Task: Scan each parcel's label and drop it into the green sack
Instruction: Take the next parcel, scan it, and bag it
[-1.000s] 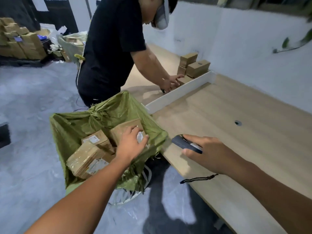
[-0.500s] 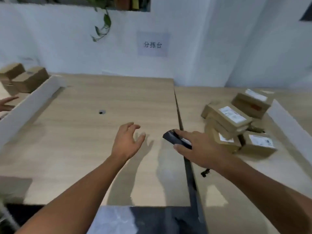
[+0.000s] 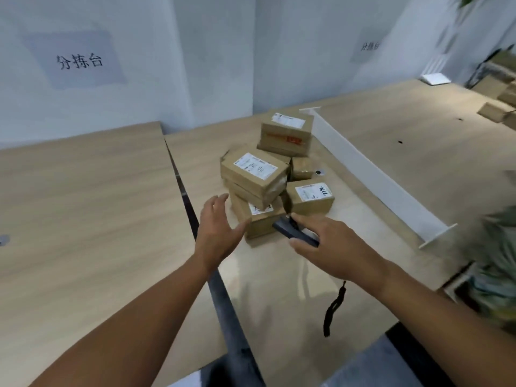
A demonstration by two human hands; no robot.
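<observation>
Since half a second ago my view has swung right. The pile of parcels [image 3: 279, 169] has shifted from the right edge to the centre, and my left hand [image 3: 220, 227] has come up beside it. Its fingers [image 3: 216, 202] are spread and released, thumb just beside the lowest parcel [image 3: 262, 219], shaped, I judge, to take a box. My right hand [image 3: 332, 244] grasps the scanner [image 3: 293, 233], strap [image 3: 333, 308] dangling, held low so its nose meets the labels. The top parcel [image 3: 252, 170] lies label-up, its long axis running upper left to lower right. The scanner lies likewise, nose toward the pile. The pile stands on the bench [image 3: 83, 205], left of the white divider [image 3: 371, 174]. I cannot place the green sack.
</observation>
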